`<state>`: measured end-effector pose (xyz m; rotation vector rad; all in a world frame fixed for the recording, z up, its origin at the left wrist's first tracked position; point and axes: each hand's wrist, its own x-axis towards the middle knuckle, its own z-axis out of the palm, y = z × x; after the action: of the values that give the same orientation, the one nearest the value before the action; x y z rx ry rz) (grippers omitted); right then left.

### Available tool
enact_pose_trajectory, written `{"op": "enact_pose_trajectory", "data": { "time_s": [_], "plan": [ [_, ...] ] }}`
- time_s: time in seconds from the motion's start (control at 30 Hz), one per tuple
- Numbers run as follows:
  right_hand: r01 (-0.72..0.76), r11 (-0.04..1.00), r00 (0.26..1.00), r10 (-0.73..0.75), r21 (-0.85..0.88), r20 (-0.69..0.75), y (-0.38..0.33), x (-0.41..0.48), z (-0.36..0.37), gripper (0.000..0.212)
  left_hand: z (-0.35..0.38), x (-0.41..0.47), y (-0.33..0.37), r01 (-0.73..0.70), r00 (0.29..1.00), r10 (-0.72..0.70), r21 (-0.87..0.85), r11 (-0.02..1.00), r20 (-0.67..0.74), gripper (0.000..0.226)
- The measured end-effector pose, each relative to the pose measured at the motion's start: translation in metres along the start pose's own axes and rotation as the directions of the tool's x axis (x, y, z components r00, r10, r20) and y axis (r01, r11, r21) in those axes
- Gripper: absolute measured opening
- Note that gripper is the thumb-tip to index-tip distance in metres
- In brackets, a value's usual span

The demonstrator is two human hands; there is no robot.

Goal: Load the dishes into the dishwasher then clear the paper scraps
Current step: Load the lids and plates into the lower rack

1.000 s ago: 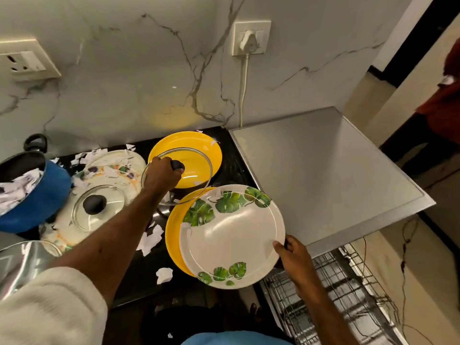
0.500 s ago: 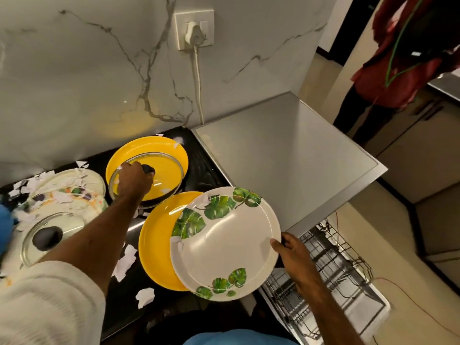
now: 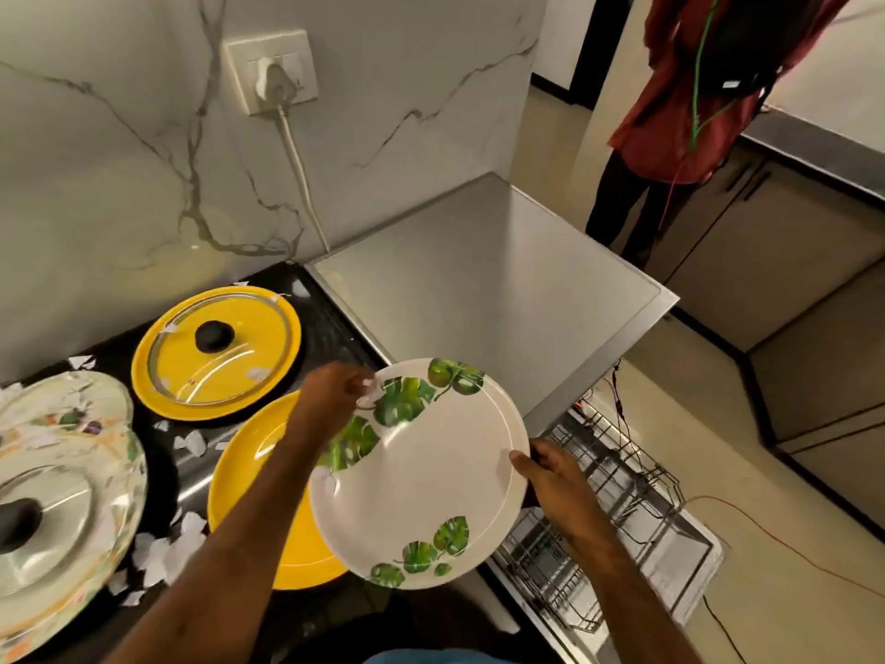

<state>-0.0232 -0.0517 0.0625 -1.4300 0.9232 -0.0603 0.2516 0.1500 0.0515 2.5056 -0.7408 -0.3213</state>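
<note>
I hold a white plate with green leaf prints (image 3: 431, 476) tilted above the counter's edge. My right hand (image 3: 550, 469) grips its right rim. My left hand (image 3: 335, 390) is at the plate's upper left rim, its fingertips pinching a small pale paper scrap (image 3: 368, 393) there. Under the white plate lies a yellow plate (image 3: 258, 491). A second yellow plate (image 3: 163, 371) behind it carries a glass lid with a black knob (image 3: 214, 336). The open dishwasher's wire rack (image 3: 608, 500) is pulled out at the lower right. Torn paper scraps (image 3: 167, 553) litter the black counter.
A floral plate (image 3: 72, 424) with another glass lid (image 3: 43, 519) sits at the left. The dishwasher's steel top (image 3: 479, 289) adjoins the counter. A plug and cord (image 3: 297, 151) hang on the marble wall. A person in red (image 3: 694, 88) stands at the far right.
My left hand let go of the glass lid, which now rests on the rear yellow plate, and moved right to the white plate's rim. The view turned right.
</note>
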Motion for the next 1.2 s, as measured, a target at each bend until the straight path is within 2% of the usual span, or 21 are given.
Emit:
{"op": "enact_pose_trajectory", "data": {
  "time_s": [0.1,0.17,0.2,0.23,0.3,0.37,0.5,0.57,0.63,0.67,0.7,0.77,0.8,0.83,0.9,0.93,1.0,1.07,1.1,1.2],
  "plan": [
    [0.025,0.999,0.999,-0.024,-0.030,0.031,0.001,-0.003,-0.025,0.015,-0.008,-0.005,-0.021,0.069,0.992,-0.054,0.136,0.988,-0.113,0.033],
    [0.028,0.999,0.998,-0.027,-0.032,0.049,0.003,-0.005,-0.036,0.017,-0.018,-0.016,-0.026,0.088,0.976,-0.045,0.195,0.977,-0.212,0.027],
    [0.030,0.999,0.998,-0.029,-0.018,0.055,0.003,-0.007,-0.045,0.018,-0.016,-0.020,-0.016,0.068,0.973,-0.030,0.160,0.985,-0.228,0.021],
    [0.033,0.999,0.997,-0.032,-0.004,0.063,0.005,-0.008,-0.054,0.019,-0.012,-0.023,0.002,0.045,0.976,-0.029,0.073,0.996,-0.215,0.021],
    [0.035,0.999,0.996,-0.037,0.016,0.086,0.006,-0.009,-0.067,0.020,0.003,-0.028,0.047,0.013,0.995,-0.023,-0.100,0.995,-0.099,0.038],
    [0.033,0.999,0.993,-0.037,0.039,0.116,0.005,-0.011,-0.080,0.020,0.022,-0.032,0.081,0.023,1.000,-0.021,-0.128,0.992,0.012,0.045],
    [0.037,0.995,0.989,-0.050,0.094,0.139,0.004,-0.011,-0.117,0.019,0.035,-0.040,0.084,0.184,0.982,-0.175,-0.144,0.972,0.075,0.018],
    [0.054,0.996,0.982,-0.067,0.077,0.175,0.007,-0.009,-0.133,0.019,0.032,-0.041,0.069,0.202,0.977,-0.186,-0.164,0.966,0.104,0.019],
    [0.093,0.996,0.969,-0.093,0.011,0.229,0.010,-0.010,-0.138,0.021,0.030,-0.044,0.063,0.218,0.975,-0.223,-0.157,0.963,-0.015,0.028],
    [0.110,0.994,0.966,-0.105,-0.008,0.235,0.013,-0.011,-0.140,0.022,0.035,-0.045,0.061,0.245,0.955,-0.261,-0.118,0.962,-0.144,0.030],
    [0.128,0.992,0.966,-0.120,-0.018,0.230,0.016,-0.010,-0.142,0.022,0.038,-0.047,0.061,0.309,0.904,-0.318,-0.077,0.948,-0.286,0.037],
    [0.150,0.988,0.967,-0.142,-0.022,0.212,0.023,-0.009,-0.152,0.021,0.043,-0.057,0.079,0.471,0.746,-0.440,-0.070,0.879,-0.501,0.062],
    [0.146,0.989,0.967,-0.141,-0.013,0.211,0.025,-0.009,-0.158,0.022,0.045,-0.059,0.091,0.470,0.715,-0.412,-0.048,0.881,-0.565,0.068],
    [0.132,0.991,0.970,-0.128,-0.004,0.207,0.028,-0.008,-0.168,0.024,0.048,-0.059,0.110,0.395,0.742,-0.304,0.023,0.918,-0.597,0.068],
    [0.096,0.995,0.978,-0.100,0.029,0.184,0.037,-0.008,-0.187,0.025,0.062,-0.054,0.143,0.097,0.865,0.017,0.200,0.975,-0.502,0.058],
    [0.074,0.995,0.982,-0.083,0.060,0.167,0.041,-0.007,-0.196,0.023,0.073,-0.049,0.165,-0.011,0.922,0.083,0.190,0.982,-0.377,0.053],
    [0.037,0.994,0.990,-0.050,0.099,0.129,0.048,-0.003,-0.216,0.015,0.097,-0.042,0.209,-0.033,0.990,0.041,0.062,0.998,-0.137,0.039],
    [0.014,0.988,0.997,-0.025,0.155,0.070,0.056,-0.002,-0.239,0.012,0.126,-0.035,0.244,-0.024,1.000,0.023,-0.050,0.998,-0.020,0.029],
    [0.013,0.983,0.999,-0.020,0.182,0.039,0.062,-0.002,-0.253,0.014,0.139,-0.030,0.257,-0.067,0.998,0.067,-0.042,0.997,-0.013,0.031],
    [0.023,0.972,0.995,0.001,0.235,-0.099,0.077,-0.002,-0.289,0.020,0.174,-0.006,0.290,-0.296,0.950,0.306,0.144,0.944,-0.059,0.054]
  ]
}}
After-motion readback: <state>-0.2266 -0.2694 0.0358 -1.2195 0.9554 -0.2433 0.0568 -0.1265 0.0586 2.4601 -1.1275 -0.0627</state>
